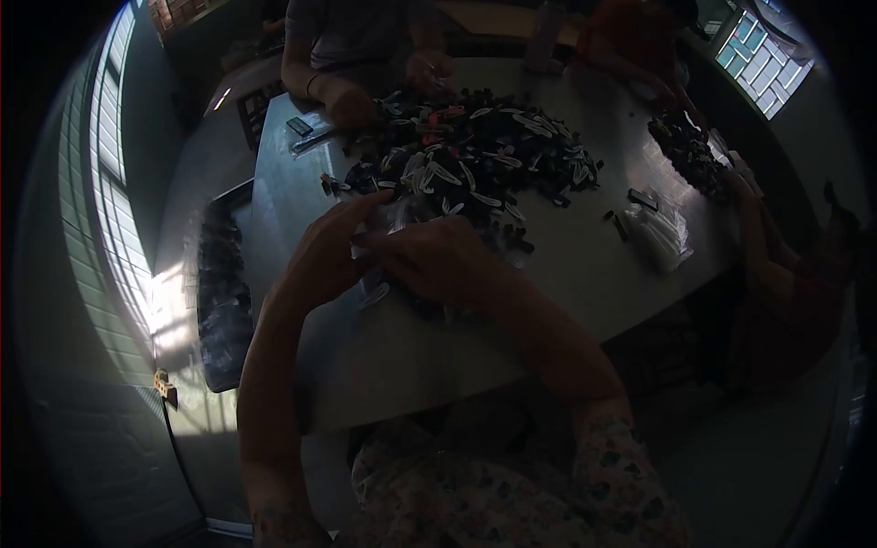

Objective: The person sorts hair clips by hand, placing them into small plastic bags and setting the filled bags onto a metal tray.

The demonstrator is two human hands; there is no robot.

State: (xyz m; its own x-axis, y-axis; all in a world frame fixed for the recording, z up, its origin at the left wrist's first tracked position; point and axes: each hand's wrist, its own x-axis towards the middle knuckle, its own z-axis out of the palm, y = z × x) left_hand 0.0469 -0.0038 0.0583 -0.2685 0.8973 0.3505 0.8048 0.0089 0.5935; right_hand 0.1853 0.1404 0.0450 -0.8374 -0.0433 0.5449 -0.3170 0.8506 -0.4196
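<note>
Tabletop (575, 283) | dark heap (498, 146) | bright window (766, 62) | left hand (331, 248), right hand (443, 260): grip pinching plastic (396, 217)

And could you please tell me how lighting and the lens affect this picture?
Head view: harsh daylight through the slatted window at left; left hand and right hand dim, details soft; pale sheen on the table; fisheye curvature, dark corners.
</note>
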